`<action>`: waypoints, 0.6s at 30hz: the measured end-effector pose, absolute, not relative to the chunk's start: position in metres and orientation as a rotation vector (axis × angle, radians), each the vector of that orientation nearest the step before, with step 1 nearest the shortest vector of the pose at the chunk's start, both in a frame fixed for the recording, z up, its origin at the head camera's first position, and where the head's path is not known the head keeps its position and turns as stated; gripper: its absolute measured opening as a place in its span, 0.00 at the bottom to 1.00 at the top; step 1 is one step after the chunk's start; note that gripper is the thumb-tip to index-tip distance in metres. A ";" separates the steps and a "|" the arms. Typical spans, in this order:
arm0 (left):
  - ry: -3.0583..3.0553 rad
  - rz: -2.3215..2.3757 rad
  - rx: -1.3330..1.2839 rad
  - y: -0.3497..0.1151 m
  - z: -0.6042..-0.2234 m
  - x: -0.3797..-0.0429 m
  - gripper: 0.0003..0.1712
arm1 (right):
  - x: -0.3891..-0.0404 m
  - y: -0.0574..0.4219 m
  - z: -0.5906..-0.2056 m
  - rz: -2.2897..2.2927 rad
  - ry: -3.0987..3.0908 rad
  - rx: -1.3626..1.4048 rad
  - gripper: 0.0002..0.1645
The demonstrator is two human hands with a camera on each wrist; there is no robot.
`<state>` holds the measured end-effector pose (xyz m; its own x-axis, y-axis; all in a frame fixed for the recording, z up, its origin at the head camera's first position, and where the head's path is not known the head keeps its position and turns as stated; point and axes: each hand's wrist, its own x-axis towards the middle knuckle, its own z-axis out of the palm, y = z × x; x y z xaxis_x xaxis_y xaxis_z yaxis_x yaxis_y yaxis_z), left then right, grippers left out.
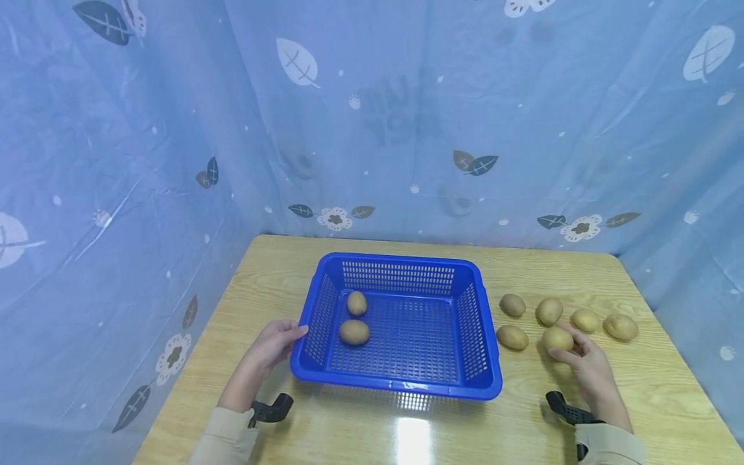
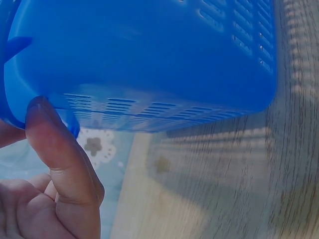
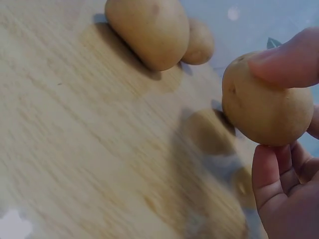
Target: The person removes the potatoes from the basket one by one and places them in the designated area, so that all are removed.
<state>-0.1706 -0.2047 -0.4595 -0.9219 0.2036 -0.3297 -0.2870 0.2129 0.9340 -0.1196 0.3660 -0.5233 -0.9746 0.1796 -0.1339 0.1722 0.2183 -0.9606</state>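
A blue plastic basket (image 1: 395, 383) with slotted walls stands on the table, and two potatoes (image 1: 354, 332) lie in its left part. My left hand (image 1: 272, 347) pinches the basket's left rim; in the left wrist view a finger (image 2: 62, 154) curls against the basket's outer wall (image 2: 149, 59). On the right, my right hand (image 1: 587, 361) grips a potato (image 1: 557, 341) between thumb and fingers. The right wrist view shows this potato (image 3: 264, 109) just off the tabletop. Several other potatoes (image 1: 549, 311) lie around it, right of the basket.
The wooden table (image 1: 279, 271) ends at a blue patterned curtain (image 1: 372, 129) behind and on both sides. The far right potato (image 1: 620, 327) lies near the table's right edge. Each wrist wears a black camera mount (image 1: 273, 409).
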 end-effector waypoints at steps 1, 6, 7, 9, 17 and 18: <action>2.112 1.756 -0.077 -0.205 -0.459 -0.171 0.21 | -0.120 0.366 -0.524 1.889 -2.484 -0.363 0.42; 2.112 1.763 -0.100 -0.204 -0.458 -0.171 0.19 | -0.122 0.365 -0.525 1.780 -2.593 -0.377 0.43; 2.113 1.765 -0.106 -0.203 -0.458 -0.172 0.19 | -0.123 0.366 -0.525 1.761 -2.612 -0.378 0.44; 2.114 1.763 -0.106 -0.202 -0.458 -0.172 0.19 | -0.123 0.366 -0.525 1.711 -2.655 -0.381 0.44; 2.126 1.760 -0.124 -0.202 -0.459 -0.171 0.18 | -0.124 0.365 -0.526 1.611 -2.767 -0.365 0.46; 2.126 1.759 -0.124 -0.203 -0.459 -0.171 0.18 | -0.125 0.365 -0.525 1.594 -2.783 -0.355 0.45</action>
